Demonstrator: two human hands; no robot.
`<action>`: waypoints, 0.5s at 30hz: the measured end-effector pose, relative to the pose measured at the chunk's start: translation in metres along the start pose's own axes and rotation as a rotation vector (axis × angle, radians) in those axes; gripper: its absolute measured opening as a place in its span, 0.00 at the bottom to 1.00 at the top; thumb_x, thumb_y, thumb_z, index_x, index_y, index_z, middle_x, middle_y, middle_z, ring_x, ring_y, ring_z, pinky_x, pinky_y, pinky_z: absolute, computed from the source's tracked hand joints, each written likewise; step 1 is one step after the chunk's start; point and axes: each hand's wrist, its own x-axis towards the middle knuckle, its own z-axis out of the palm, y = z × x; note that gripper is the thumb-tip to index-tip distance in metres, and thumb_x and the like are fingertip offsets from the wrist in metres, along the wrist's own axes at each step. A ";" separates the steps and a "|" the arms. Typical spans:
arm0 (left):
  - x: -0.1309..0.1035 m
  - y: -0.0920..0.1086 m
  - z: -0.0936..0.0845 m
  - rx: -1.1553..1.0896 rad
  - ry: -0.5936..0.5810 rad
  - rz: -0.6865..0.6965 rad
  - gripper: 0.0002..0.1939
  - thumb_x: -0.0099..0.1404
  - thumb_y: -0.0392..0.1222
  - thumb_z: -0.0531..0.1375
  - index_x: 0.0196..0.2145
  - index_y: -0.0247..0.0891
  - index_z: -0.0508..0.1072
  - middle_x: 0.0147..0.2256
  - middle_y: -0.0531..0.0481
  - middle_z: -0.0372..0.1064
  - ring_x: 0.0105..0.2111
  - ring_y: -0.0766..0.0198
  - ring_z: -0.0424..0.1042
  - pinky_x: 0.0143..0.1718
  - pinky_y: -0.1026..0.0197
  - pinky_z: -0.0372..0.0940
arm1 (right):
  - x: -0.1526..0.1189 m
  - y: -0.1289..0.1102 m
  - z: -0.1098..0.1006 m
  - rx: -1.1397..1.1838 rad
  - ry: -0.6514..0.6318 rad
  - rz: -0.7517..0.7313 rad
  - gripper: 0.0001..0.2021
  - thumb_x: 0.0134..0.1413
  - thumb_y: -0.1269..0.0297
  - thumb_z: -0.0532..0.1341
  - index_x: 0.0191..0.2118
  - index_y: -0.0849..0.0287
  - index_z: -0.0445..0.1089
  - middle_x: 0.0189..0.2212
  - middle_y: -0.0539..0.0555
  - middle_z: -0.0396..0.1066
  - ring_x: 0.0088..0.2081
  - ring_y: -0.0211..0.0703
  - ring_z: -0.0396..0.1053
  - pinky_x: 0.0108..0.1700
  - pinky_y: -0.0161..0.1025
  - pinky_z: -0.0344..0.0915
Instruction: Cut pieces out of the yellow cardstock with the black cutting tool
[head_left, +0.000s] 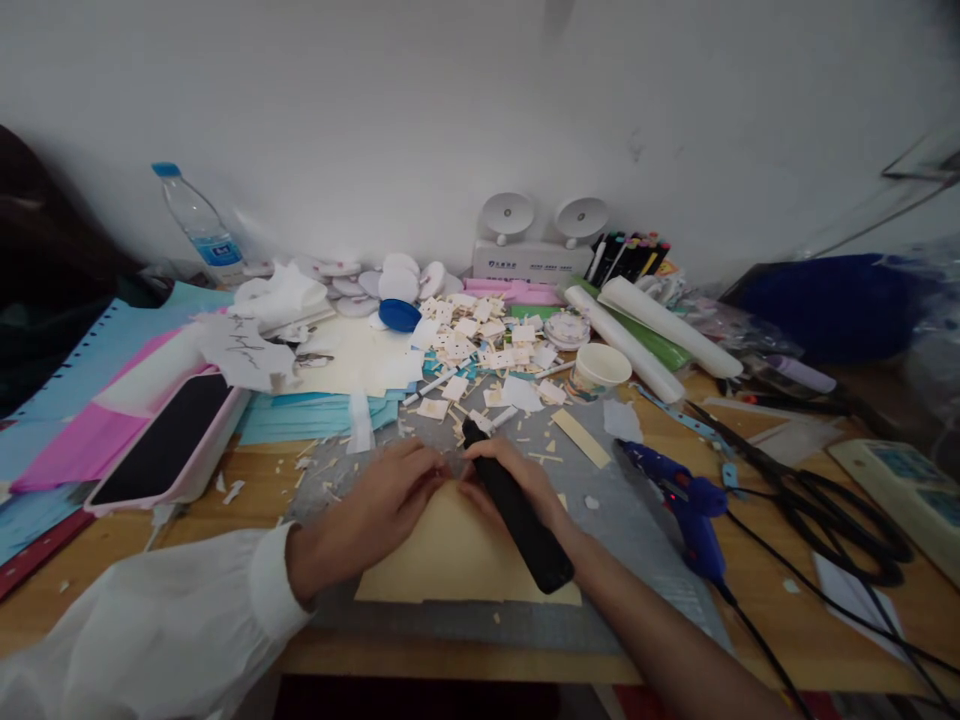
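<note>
A sheet of cream paper (450, 560) lies on the grey mat (420, 625) near the table's front edge. My left hand (382, 505) is at its upper left edge, fingers bent together at the paper. My right hand (517, 480) has its fingers wrapped round a black handheld tool (517, 520), which slants from upper left to lower right above the sheet. The fingertips of both hands nearly meet at the top of the paper. Just beyond them lies a heap of small cream paper pieces (480, 330).
A blue glue gun (682, 500) with its cable and large black scissors (817, 500) lie at right. Behind stand a paper cup (598, 372) and white rolls (667, 325). At left are a phone (165, 440), blue sheets (322, 415) and a bottle (202, 225).
</note>
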 end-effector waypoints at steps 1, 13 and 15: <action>0.000 0.000 -0.001 -0.015 -0.003 0.001 0.11 0.67 0.33 0.48 0.36 0.38 0.69 0.37 0.48 0.69 0.39 0.62 0.69 0.40 0.60 0.64 | 0.000 0.001 0.002 0.006 0.004 -0.011 0.09 0.51 0.66 0.61 0.40 0.51 0.68 0.29 0.49 0.74 0.30 0.41 0.74 0.35 0.38 0.70; -0.014 -0.014 0.004 -0.235 -0.073 -0.261 0.14 0.59 0.37 0.58 0.44 0.38 0.69 0.37 0.50 0.72 0.36 0.60 0.71 0.37 0.60 0.64 | 0.000 0.008 0.002 0.080 0.158 0.039 0.10 0.52 0.66 0.61 0.41 0.54 0.64 0.28 0.48 0.69 0.26 0.38 0.69 0.29 0.35 0.68; -0.016 -0.015 0.002 -0.249 -0.087 -0.258 0.12 0.59 0.38 0.58 0.42 0.38 0.71 0.37 0.50 0.73 0.37 0.60 0.72 0.37 0.60 0.64 | 0.001 0.008 0.001 0.117 0.176 0.067 0.10 0.53 0.65 0.62 0.42 0.53 0.63 0.28 0.47 0.68 0.25 0.36 0.69 0.27 0.34 0.67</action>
